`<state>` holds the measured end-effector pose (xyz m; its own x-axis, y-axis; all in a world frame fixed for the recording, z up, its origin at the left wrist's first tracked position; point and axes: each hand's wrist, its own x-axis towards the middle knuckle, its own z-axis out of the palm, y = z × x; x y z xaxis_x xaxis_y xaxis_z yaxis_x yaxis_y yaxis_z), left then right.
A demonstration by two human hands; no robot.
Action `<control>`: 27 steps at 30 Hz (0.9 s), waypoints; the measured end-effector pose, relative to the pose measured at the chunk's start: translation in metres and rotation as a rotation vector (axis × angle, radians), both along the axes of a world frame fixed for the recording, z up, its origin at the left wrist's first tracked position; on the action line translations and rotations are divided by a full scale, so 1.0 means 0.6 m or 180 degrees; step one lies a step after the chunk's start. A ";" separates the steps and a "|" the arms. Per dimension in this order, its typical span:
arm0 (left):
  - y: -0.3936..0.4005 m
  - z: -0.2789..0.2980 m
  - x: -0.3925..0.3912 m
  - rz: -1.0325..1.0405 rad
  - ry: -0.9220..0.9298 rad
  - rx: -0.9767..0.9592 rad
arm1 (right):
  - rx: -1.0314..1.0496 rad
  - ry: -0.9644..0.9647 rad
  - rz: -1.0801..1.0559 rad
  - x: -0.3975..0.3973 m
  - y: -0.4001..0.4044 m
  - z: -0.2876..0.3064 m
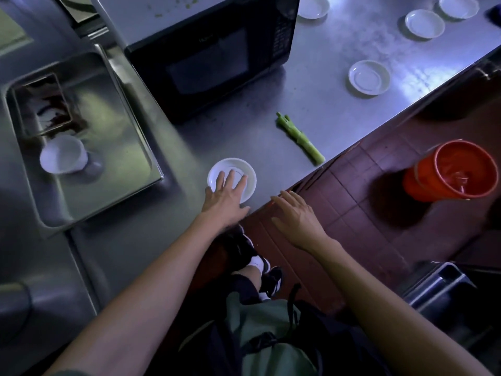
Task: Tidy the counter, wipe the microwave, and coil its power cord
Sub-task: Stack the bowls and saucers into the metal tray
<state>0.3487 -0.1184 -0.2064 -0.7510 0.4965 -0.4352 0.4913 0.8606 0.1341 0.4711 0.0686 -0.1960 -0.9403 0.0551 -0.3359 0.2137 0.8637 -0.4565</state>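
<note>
On the counter (311, 85), left hand (226, 198) touches a saucer (244, 172)

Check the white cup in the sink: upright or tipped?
Tipped. The white cup lies on its side in the sink, its open mouth facing sideways.

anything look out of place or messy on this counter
Yes. A green vegetable stalk lies loose on the bare steel counter near its front edge, right of the microwave. Green specks dot the microwave's top. In the sink, a white cup lies tipped beside a tray smeared dark red.
</note>
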 end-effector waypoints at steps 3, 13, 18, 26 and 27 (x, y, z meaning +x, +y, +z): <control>0.014 -0.019 -0.032 -0.0059 -0.0015 -0.0075 | 0.0065 -0.0016 0.0114 -0.016 0.006 -0.002; 0.038 -0.054 -0.096 -0.0105 -0.0082 -0.0146 | -0.0058 0.0145 0.0260 -0.137 0.035 -0.001; 0.050 -0.040 -0.129 -0.0055 -0.0116 -0.0093 | -0.0088 0.0166 0.0187 -0.169 0.056 -0.008; 0.090 -0.008 -0.161 0.0003 -0.0053 0.0012 | -0.0134 0.0233 -0.0084 -0.204 0.118 0.001; 0.100 -0.004 -0.166 0.0018 -0.0022 0.0067 | -0.0113 0.0235 -0.0135 -0.211 0.132 0.001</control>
